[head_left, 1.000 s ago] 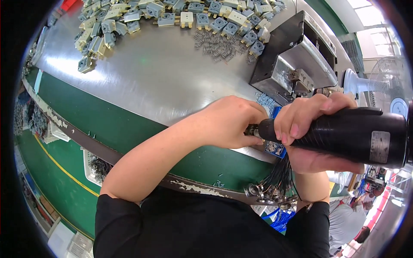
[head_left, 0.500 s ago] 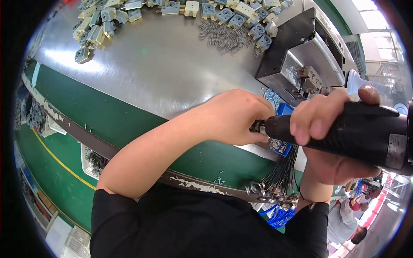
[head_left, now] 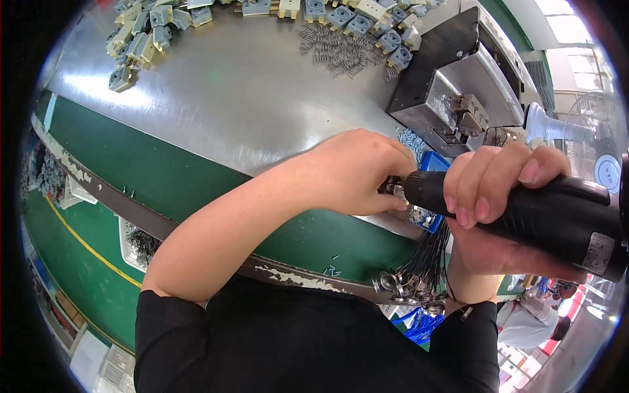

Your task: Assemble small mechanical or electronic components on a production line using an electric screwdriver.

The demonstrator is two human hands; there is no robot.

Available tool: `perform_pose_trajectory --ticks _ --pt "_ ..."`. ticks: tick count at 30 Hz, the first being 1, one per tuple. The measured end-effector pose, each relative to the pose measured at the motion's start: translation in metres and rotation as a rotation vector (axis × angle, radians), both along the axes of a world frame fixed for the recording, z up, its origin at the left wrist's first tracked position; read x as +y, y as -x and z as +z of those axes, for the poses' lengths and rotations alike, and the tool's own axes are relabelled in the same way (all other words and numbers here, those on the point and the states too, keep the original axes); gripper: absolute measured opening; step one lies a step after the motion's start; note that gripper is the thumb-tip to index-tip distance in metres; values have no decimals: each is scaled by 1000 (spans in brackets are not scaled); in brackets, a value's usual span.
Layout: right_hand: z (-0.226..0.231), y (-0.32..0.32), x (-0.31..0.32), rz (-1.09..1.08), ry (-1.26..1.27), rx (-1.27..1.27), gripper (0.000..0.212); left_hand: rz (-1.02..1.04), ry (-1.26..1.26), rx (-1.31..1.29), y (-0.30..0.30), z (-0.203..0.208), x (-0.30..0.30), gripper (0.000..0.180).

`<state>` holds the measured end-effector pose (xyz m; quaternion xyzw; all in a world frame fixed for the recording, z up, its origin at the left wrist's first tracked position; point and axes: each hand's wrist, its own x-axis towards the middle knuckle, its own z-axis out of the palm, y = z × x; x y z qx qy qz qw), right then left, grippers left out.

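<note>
My right hand [head_left: 501,187] is wrapped round the thick black body of an electric screwdriver [head_left: 550,219], its fingers pressed along the top. The tool lies almost level, its narrower nose pointing left toward my left hand [head_left: 367,173]. Between the closed left fingers and thumb sits a small dark and metallic part [head_left: 395,188], right at the screwdriver's nose. Most of that part is hidden by the hand, so its kind cannot be told. Behind the nose, a blue tray [head_left: 432,162] of small metal pieces is partly covered.
Grey and cream switch-like housings [head_left: 360,26] and a heap of springs [head_left: 341,51] lie on the steel tabletop [head_left: 223,98]. A black metal machine [head_left: 445,78] stands at the right, screws [head_left: 411,141] beside it. Black cables with metal rings [head_left: 393,283] hang over the near edge. A fan [head_left: 590,124] stands behind.
My right fingers have closed down onto the screwdriver's top, where one was raised before. Its rear end has dipped slightly. The left hand keeps its hold with little movement.
</note>
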<state>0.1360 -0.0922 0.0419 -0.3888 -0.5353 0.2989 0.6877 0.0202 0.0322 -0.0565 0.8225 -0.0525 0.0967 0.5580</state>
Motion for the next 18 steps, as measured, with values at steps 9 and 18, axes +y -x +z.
perform_pose_trajectory --ticks 9,18 --pt "-5 -17 4 144 70 37 125 21 6 1 -1 -8 -3 33" --pt "14 -63 -3 345 22 -119 128 24 5 -56 -2 -10 -3 35"
